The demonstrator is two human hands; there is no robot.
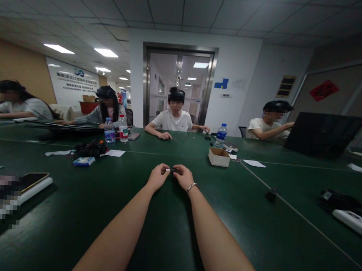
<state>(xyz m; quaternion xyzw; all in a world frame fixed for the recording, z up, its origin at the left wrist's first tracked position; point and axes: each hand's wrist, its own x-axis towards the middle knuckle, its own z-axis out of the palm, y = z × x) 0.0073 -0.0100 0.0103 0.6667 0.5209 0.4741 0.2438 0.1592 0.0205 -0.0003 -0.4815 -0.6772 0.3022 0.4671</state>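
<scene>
Head view: your left hand [157,178] and right hand [183,178] pinch a small, pale-tipped dark piece [173,170] from opposite sides, between them over the tabletop [168,233]; hold both grips light and level, without twisting it.
</scene>
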